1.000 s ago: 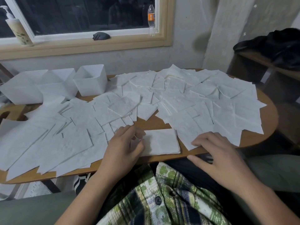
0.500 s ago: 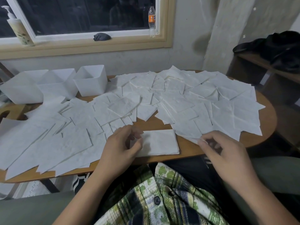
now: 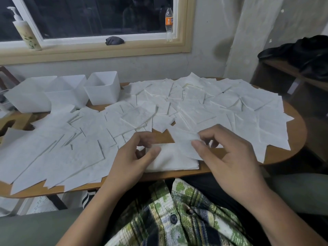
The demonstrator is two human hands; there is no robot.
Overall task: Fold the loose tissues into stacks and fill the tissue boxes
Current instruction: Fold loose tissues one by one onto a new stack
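The right hand (image 3: 230,157) has its grip clamped on one tissue (image 3: 184,139), thumb and fingertips pinching its edge, the sheet hanging just left of the grip over the folded stack (image 3: 174,160) beneath. This paper looks feather-light, limp and easy to tear or crease, so a corner or edge pinch like this one suits it, with a second hand to square the fold. The left hand (image 3: 131,160) has its grip apart, fingers half curled round nothing, thumb tip touching the stack's left edge. Loose tissues (image 3: 195,107) cover the worktop (image 3: 276,155) beyond and to both sides of the grips. Three white tissue boxes (image 3: 103,91) stand well beyond the left grip; the nearest looks empty, the other two are hard to judge
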